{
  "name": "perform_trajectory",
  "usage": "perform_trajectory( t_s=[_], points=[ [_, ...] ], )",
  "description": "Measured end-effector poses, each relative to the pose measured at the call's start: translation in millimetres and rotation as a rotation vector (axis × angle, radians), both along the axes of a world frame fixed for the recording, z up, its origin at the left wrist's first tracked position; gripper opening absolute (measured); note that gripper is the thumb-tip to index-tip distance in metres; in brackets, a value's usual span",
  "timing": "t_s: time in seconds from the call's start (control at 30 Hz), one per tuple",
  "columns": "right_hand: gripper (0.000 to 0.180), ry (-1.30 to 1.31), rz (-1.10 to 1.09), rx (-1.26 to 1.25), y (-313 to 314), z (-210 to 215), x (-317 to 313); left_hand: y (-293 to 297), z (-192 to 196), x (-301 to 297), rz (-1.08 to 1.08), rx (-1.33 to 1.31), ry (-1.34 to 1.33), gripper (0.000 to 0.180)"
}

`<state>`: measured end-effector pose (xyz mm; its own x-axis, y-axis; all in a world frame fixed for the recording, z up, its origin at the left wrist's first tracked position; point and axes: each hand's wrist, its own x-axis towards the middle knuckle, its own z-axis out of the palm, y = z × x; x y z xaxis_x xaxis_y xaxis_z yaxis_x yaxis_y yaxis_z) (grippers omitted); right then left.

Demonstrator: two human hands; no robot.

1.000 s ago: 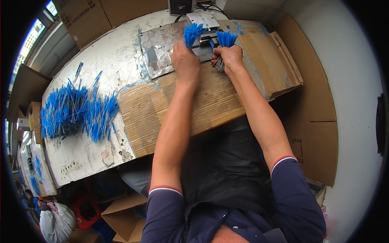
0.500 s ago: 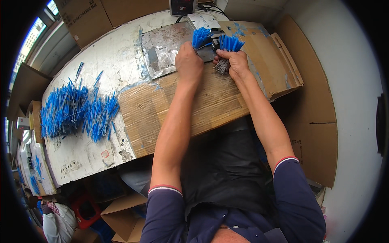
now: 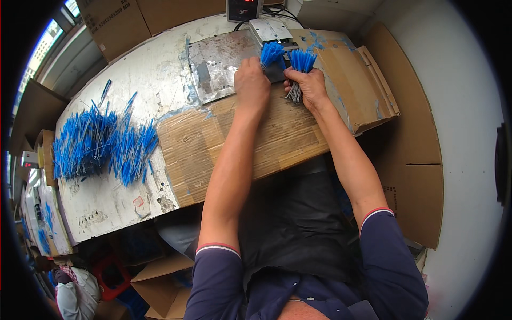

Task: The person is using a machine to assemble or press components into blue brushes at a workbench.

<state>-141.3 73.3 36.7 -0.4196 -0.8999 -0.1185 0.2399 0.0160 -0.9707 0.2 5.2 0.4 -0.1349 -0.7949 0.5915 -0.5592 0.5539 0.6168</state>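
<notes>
- Two bundles of thin blue wires, at about 12 o'clock on the desk (image 3: 106,213), just in front of a small metal device.
- Left bundle (image 3: 272,53): blue tips fan out above the left hand (image 3: 252,82), which is clenched around it from above; the lower part is hidden under the hand.
- Right bundle (image 3: 302,61): gripped by the right hand (image 3: 309,88), fingers wrapped round its middle; blue tips fan toward 12 o'clock, and pale bare ends stick out below the hand toward 6 o'clock.
- Handling, my judgement: very light; single strands thin and bendy, stiffer once bunched. Loose strands likely to splay or slide out of a slack grip. Best hold is a full wrap round the middle of the bundle, clear of the fanned tips and bare ends, which look easy to bend.
- Metal device (image 3: 269,31) at 12 o'clock, touching or just beside the bundle tips; cannot tell which.
- Cardboard sheet (image 3: 240,144) under both forearms; a worn metal plate (image 3: 213,66) just left of the left hand.
- Large loose heap of blue wires (image 3: 101,144) at 9 o'clock, well apart from the hands.
</notes>
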Motion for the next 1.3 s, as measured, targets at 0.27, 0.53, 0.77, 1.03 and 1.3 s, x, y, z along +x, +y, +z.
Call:
perform_trajectory(
  t_s=[0.27,0.53,0.77,1.03,1.3],
  points=[
    [0.014,0.085,0.129,0.057,3.5,5.2,8.8,-6.7,5.3,2.0,-0.021,0.089,0.467,0.017],
    [0.014,0.036,0.231,0.077,6.8,11.3,6.1,-3.4,9.8,1.7,-0.335,0.397,0.649,0.018],
    [0.012,0.001,0.180,0.091,7.9,7.0,8.2,0.5,8.9,2.7,-0.268,0.336,0.549,0.015],
    [0.009,-0.342,-0.284,-0.103,1.8,-6.1,1.1,-3.0,16.0,6.7,0.058,0.166,0.653,0.015],
    [0.016,0.154,0.145,0.051,9.4,12.4,2.0,4.6,18.2,2.3,-0.061,0.180,0.650,0.017]
  ],
)
